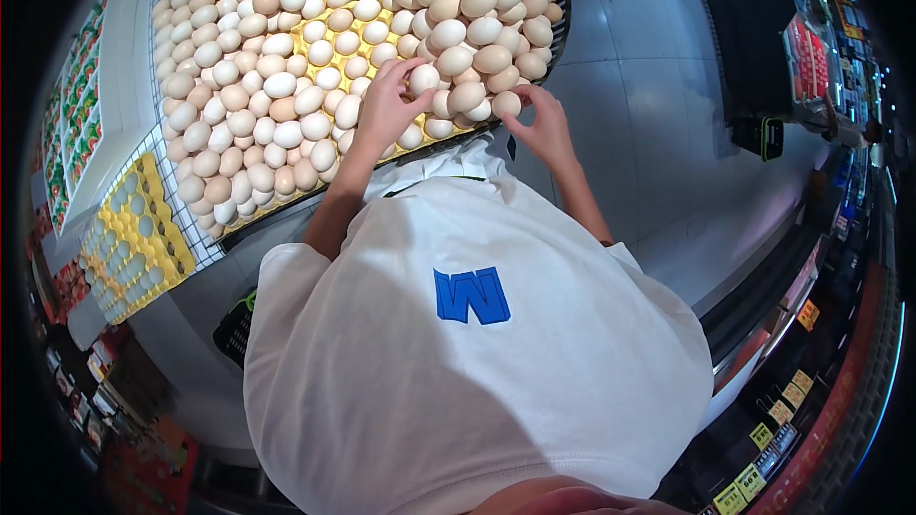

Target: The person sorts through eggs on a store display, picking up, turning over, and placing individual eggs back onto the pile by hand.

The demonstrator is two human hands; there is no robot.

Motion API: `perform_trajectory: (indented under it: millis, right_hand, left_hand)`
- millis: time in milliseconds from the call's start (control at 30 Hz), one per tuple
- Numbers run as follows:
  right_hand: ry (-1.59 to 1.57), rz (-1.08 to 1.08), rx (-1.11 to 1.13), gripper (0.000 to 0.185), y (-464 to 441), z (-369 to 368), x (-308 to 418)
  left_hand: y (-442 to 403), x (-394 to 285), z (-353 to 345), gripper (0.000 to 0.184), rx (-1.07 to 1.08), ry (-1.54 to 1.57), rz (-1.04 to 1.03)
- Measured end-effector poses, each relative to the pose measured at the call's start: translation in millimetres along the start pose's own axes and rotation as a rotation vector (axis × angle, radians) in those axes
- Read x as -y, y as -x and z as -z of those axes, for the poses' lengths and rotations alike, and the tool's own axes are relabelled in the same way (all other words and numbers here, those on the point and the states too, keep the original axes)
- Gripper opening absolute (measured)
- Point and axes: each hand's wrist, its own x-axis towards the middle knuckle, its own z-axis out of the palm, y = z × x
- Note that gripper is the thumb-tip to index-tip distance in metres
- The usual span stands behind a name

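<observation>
With twelve o'clock straight ahead, your left hand (386, 107) is curled partway closed at the near edge of an egg display (241, 122), thumb and fingers touching a whitish egg (423, 79) at its two o'clock. Your right hand (546, 124) is drawn in, thumb and fingertips on either side of a pinkish egg (507, 105) at its ten o'clock. How firmly either hand grips cannot be told. Each egg lies nearest the hand that touches it, the pinkish one toward four o'clock from the whitish; both look nearly round from above, so their long axes are hard to read. More loose eggs (467, 95) sit between your hands, and a higher mound (479, 1) rises toward twelve. A yellow tray (364, 51) shows through at your left hand's eleven. Your white shirt (458, 381) fills six; gray floor tiles (630, 105) stretch toward three. Farther out at eight, bluish eggs (145, 226) rest in a second tray (170, 229).
</observation>
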Motion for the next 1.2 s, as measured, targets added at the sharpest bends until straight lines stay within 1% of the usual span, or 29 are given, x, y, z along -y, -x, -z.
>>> perform_trajectory:
  millis: [67, 100, 167, 200, 233, 300, 333, 367, 433, 467, 533, 567, 633, 733, 833, 1000, 1067, 1200]
  right_hand:
    - [-0.153, -0.126, 0.018, 0.040, 0, 1, -1]
    - [-0.152, -0.124, 0.015, 0.040, -3, 3, -2]
    - [-0.281, -0.241, -0.070, 0.044, -12, 11, -8]
    - [-0.292, -0.224, -0.120, 0.042, -18, 14, -15]
    - [-0.292, -0.226, -0.120, 0.042, -26, 15, -23]
    - [-0.596, -0.262, -0.177, 0.042, -43, 14, -39]
    - [-0.491, -0.237, -0.201, 0.040, -51, 16, -42]
    - [-0.493, -0.233, -0.202, 0.040, -58, 16, -45]
    - [-0.338, -0.208, -0.199, 0.041, -70, 16, -46]
    - [-0.343, -0.201, -0.196, 0.041, -73, 16, -47]
    - [-0.223, -0.212, -0.184, 0.042, -81, 12, -45]
    - [-0.237, -0.203, -0.170, 0.042, -83, 10, -43]
    - [-0.145, -0.255, -0.169, 0.044, -85, 10, -40]
    - [-0.158, -0.276, -0.187, 0.044, -85, 10, -34]
    - [-0.170, -0.269, -0.198, 0.045, -84, 12, -34]
    - [-0.148, -0.243, -0.180, 0.049, -81, 11, -33]
    - [-0.189, -0.226, -0.181, 0.052, -80, 7, -37]
    - [-0.178, -0.219, -0.199, 0.053, -80, 5, -38]
  left_hand:
    - [1, -1, 0, 0.043, -0.003, 0.012, 0.005]
    - [0, -2, 1, 0.042, -0.007, 0.025, 0.011]
    - [-1, -1, 1, 0.042, -0.009, 0.028, 0.000]
    - [0, -1, 0, 0.042, -0.012, 0.033, -0.004]
    - [0, -1, 0, 0.042, -0.011, 0.033, -0.003]
    - [0, -2, 1, 0.043, -0.003, 0.028, 0.023]
    - [0, -3, 1, 0.043, -0.004, 0.026, 0.020]
    - [0, -3, 1, 0.043, -0.010, 0.023, 0.013]
    - [0, -2, 1, 0.043, -0.023, 0.016, 0.004]
    - [0, -1, 1, 0.044, -0.027, 0.011, 0.006]
    - [0, 4, 2, 0.045, -0.042, -0.043, 0.004]
    - [0, 9, 2, 0.046, -0.040, -0.032, 0.004]
    - [1, -4, 6, 0.042, 0.000, -0.072, 0.038]
    - [1, 2, 4, 0.047, -0.044, -0.082, 0.038]
    - [0, 5, 3, 0.047, -0.059, -0.063, 0.001]
    - [-2, 4, 4, 0.046, -0.062, -0.065, 0.004]
    - [-1, 3, 4, 0.046, -0.065, -0.064, 0.010]
    - [0, -1, 4, 0.046, -0.066, -0.059, 0.016]
